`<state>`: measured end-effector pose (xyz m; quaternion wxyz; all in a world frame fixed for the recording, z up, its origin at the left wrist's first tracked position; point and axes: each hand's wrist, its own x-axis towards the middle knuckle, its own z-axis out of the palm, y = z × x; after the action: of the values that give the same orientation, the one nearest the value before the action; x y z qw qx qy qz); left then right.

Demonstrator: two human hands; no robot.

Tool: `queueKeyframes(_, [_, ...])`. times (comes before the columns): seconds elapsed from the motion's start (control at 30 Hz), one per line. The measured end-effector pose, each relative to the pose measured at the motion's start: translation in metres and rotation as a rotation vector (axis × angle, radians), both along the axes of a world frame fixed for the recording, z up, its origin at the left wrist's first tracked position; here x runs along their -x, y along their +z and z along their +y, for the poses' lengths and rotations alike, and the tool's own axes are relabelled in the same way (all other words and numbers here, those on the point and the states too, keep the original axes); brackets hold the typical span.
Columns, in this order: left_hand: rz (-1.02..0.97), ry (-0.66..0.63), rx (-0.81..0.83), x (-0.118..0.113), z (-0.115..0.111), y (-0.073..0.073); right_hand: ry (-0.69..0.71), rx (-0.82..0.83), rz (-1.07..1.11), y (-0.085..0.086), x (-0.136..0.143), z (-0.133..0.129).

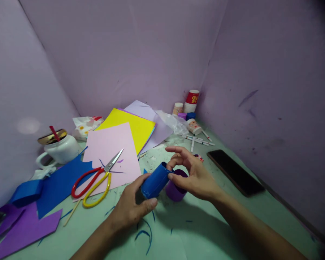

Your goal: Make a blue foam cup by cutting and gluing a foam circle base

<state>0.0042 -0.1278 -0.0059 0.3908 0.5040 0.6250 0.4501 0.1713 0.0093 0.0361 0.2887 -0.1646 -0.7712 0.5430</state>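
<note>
A blue paper tube is tilted above the table, its open end toward the upper right. My left hand wraps round its lower left part, thumb along the near side. At the upper rim my right hand pinches the tube's edge between thumb and fingers, with one finger stretched out above. Just behind and below the right hand stands a purple ring, partly covered by that hand. Scissors with one red and one yellow handle lie on a pink sheet to the left.
Blue paper and purple paper lie left, near a white mug. Behind are a yellow sheet, clear plastic, paper cups and markers. A phone rests right. Blue scraps are in front.
</note>
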Motion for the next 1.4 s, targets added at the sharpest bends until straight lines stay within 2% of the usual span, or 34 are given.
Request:
queueKeyframes(0.23, [-0.113,0.021,-0.022,-0.001,-0.001,0.006,0.014,-0.044,0.009,0.000,0.000,0.003])
queueKeyframes(0.47, [0.035,-0.030,-0.001,0.001,-0.002,0.003,0.038,-0.111,-0.002,0.000,0.000,-0.002])
queueKeyframes(0.6, [-0.176,0.024,0.015,-0.004,0.000,0.005,0.042,-0.245,-0.002,0.001,-0.003,-0.001])
queueKeyframes(0.7, [-0.398,0.102,-0.009,-0.005,0.003,0.005,-0.063,-0.232,0.060,0.000,-0.005,0.006])
queueKeyframes(0.8, [-0.559,0.189,-0.006,-0.003,0.005,0.005,-0.225,-0.085,0.148,-0.001,-0.003,0.016])
queueKeyframes(0.87, [-0.593,0.237,-0.022,-0.002,0.007,0.004,-0.305,0.026,0.171,-0.001,-0.001,0.020])
queueKeyframes(0.97, [-0.501,0.271,-0.077,-0.002,0.007,0.002,-0.357,0.108,0.166,0.000,-0.001,0.022])
queueKeyframes(1.1, [-0.286,0.284,-0.121,-0.003,0.007,-0.004,-0.308,0.011,0.094,0.004,-0.007,0.016])
queueKeyframes(1.23, [-0.171,0.275,-0.052,-0.007,0.007,-0.004,-0.276,-0.115,-0.005,0.009,-0.011,0.008])
queueKeyframes(1.4, [-0.125,0.271,0.007,-0.014,0.009,-0.004,-0.244,-0.062,-0.056,0.010,-0.031,0.010])
